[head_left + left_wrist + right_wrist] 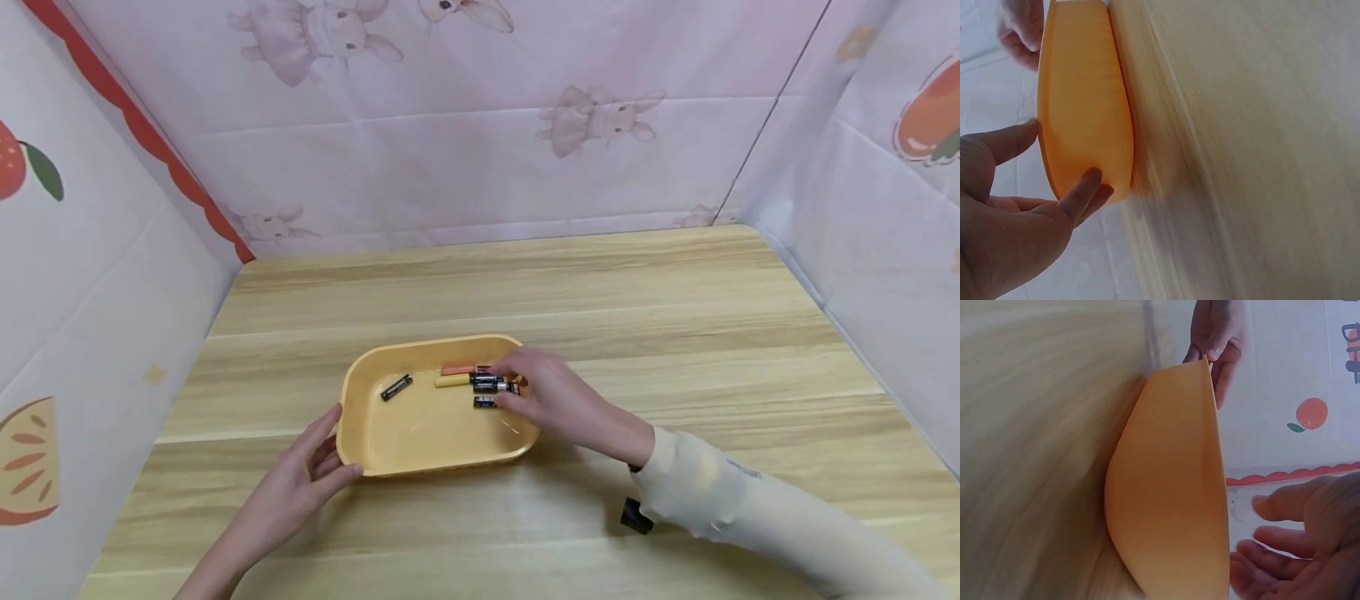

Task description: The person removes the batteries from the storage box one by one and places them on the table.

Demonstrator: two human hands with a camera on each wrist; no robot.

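Observation:
A yellow-orange plastic tray [427, 462] with rounded corners sits on the table. Its left end is held by my left hand [303, 479], the thumb at the rim and the fingers against the outer wall. Over the tray's right end, my right hand [558, 400] reaches down to a group of batteries. In the right wrist view its thumb and fingers stand apart, with nothing visible between them. The group includes an orange battery [456, 369], a yellow battery [452, 381] and a black battery [484, 402], partly covered by the fingers. Apart on the left lies another black battery [397, 387].
A wood-grain table [600, 308] carries the tray. Printed cloth walls [450, 167] stand behind and on both sides. A small black object [637, 516] shows under the right wrist.

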